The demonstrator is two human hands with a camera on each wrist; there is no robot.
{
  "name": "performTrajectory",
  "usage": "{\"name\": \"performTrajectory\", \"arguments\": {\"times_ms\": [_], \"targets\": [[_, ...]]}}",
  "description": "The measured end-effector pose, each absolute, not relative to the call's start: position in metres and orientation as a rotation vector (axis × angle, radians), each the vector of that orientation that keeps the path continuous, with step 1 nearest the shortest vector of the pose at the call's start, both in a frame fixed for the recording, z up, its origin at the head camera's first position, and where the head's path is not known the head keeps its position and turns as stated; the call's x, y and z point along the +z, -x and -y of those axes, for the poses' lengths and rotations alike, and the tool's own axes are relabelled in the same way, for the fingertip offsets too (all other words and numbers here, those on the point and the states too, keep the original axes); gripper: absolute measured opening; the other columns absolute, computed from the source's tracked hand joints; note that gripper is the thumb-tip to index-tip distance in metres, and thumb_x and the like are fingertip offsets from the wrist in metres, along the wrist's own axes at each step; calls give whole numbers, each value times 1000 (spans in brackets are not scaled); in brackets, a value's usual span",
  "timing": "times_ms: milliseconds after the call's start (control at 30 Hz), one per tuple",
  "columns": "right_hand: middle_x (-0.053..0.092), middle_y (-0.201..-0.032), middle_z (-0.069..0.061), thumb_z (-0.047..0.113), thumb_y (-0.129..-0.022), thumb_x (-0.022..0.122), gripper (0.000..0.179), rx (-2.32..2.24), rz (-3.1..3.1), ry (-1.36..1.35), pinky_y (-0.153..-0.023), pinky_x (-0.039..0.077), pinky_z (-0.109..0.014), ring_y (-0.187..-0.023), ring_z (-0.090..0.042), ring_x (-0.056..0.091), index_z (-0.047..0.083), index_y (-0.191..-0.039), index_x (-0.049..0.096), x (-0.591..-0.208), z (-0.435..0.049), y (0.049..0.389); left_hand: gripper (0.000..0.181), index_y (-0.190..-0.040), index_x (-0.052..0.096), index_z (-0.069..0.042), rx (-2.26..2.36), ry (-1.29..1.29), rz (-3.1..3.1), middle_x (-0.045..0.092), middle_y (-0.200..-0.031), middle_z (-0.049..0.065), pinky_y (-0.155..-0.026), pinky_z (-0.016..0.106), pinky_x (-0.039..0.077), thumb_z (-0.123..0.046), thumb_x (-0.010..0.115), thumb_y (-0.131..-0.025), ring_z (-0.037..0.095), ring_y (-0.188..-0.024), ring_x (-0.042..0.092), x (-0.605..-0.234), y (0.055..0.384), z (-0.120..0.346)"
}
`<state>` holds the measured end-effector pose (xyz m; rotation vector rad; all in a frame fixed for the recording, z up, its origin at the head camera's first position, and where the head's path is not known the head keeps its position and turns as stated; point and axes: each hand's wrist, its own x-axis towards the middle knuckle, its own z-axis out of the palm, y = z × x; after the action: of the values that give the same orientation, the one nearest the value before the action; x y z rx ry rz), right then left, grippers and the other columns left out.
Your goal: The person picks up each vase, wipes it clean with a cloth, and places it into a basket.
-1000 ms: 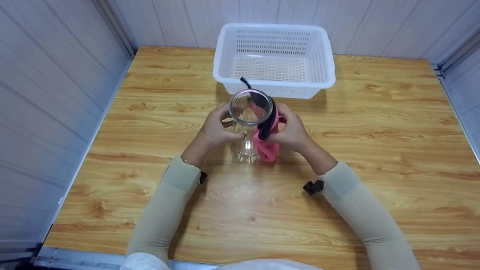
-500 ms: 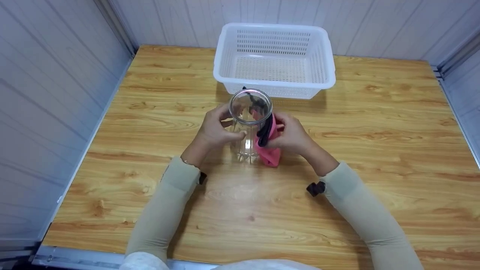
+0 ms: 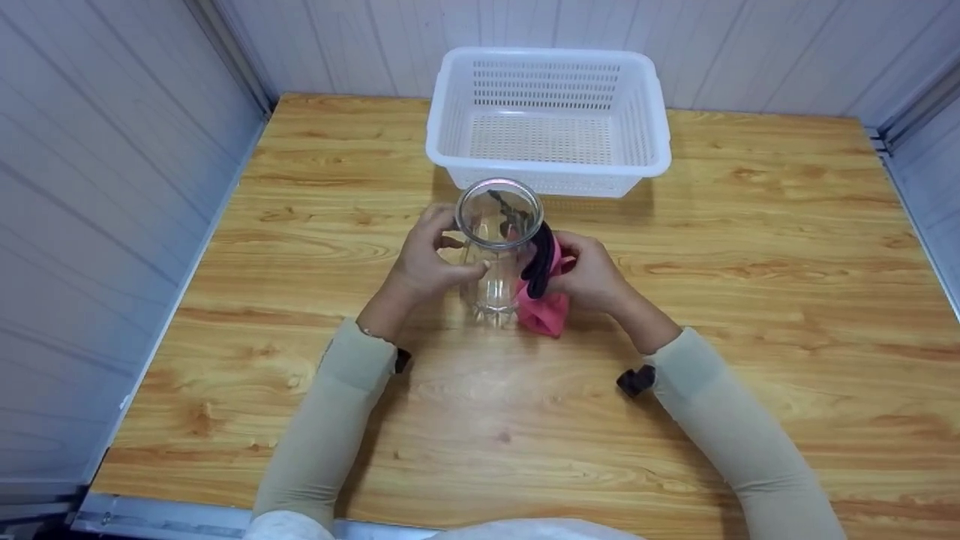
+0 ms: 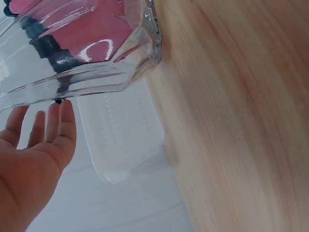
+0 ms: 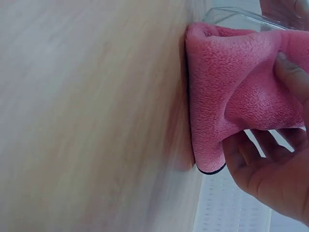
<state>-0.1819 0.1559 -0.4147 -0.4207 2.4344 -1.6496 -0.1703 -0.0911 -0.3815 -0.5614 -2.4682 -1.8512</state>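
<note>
A clear glass jar [image 3: 491, 296] with a wide round mouth stands upright on the wooden table. My left hand [image 3: 426, 259] grips it from the left, thumb in front and fingers reaching behind; in the left wrist view the fingertips touch the glass. On the jar's other side my right hand [image 3: 596, 276] holds a fuzzy pink cloth [image 5: 236, 82] with a dark edge. Its thumb presses the cloth from one side, while the fingers sit beneath it in the right wrist view. Part of the cloth shows through the glass, and its lower end hangs near the tabletop.
Behind the jar, a white slotted plastic basket [image 3: 547, 169] stands against the back wall. Pale panel walls [image 3: 112, 187] enclose the table [image 3: 480, 435] at the back and sides. A dark wrist camera [image 3: 636, 381] sits at the right sleeve.
The cloth and my right hand have shifted slightly rightward and toward me. The dark strip that stuck up past the jar's rim has dropped behind the glass. My left hand stays nearly still.
</note>
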Motion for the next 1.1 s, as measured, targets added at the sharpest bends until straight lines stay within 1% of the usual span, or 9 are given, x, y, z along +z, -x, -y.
{"name": "performTrajectory", "arguments": {"times_ms": [100,200,367,467,600,700,733,900,1100], "targets": [[62,-78,12,-2,-68,81,32,-1747,-2416,425,-72,55,-23,-78,-5,57,-3,-96,65,-400,-152,179,53,-119,62,5,-1854,575,2440,55,-111,19,-94,46,54,2,78,-68,23,-103,56,-383,173,91],[61,-75,14,-4,-68,80,28,-1827,-2414,453,-72,54,-25,-76,-4,56,0,-91,65,-393,-151,182,51,-118,63,5,-1846,606,2430,59,-108,21,-95,45,55,3,78,-69,25,-101,60,-383,174,91],[63,-77,12,0,-68,83,29,-1872,-2438,499,-71,53,-24,-74,-7,55,9,-87,64,-388,-152,189,60,-126,58,1,-1905,605,2424,65,-113,21,-96,40,55,4,77,-69,29,-106,63,-383,178,91],[62,-75,12,0,-68,83,28,-1842,-2464,493,-69,52,-22,-73,-8,55,8,-85,63,-378,-150,183,61,-126,58,-5,-1950,589,2396,67,-113,15,-96,34,55,2,79,-69,25,-107,64,-397,185,92],[64,-84,5,2,-65,84,38,-1723,-2486,445,-74,55,-26,-80,-13,58,3,-96,63,-388,-151,183,58,-122,59,-10,-1976,598,2361,68,-111,10,-95,29,55,-1,81,-69,20,-106,65,-414,192,94],[65,-98,-5,4,-62,86,53,-1637,-2466,399,-78,56,-31,-87,-20,62,4,-109,61,-411,-156,190,56,-121,58,-7,-1984,586,2375,67,-112,13,-97,31,55,1,80,-70,22,-108,63,-414,191,95],[65,-101,-7,6,-62,87,55,-1610,-2460,392,-78,56,-30,-89,-21,62,6,-110,61,-414,-157,190,56,-121,58,-6,-1988,579,2380,66,-114,14,-97,32,54,1,80,-70,23,-109,63,-414,191,95],[66,-103,-7,9,-61,88,57,-1522,-2465,370,-75,57,-28,-89,-22,63,10,-112,62,-427,-163,188,55,-122,55,0,-2036,556,2386,63,-119,20,-101,36,52,5,76,-72,31,-115,60,-407,185,93],[66,-103,-6,10,-63,88,59,-1570,-2478,393,-74,55,-29,-88,-20,60,10,-116,62,-430,-164,185,50,-119,55,4,-2066,561,2362,61,-117,21,-102,40,51,7,73,-72,35,-114,59,-389,175,90]]}}
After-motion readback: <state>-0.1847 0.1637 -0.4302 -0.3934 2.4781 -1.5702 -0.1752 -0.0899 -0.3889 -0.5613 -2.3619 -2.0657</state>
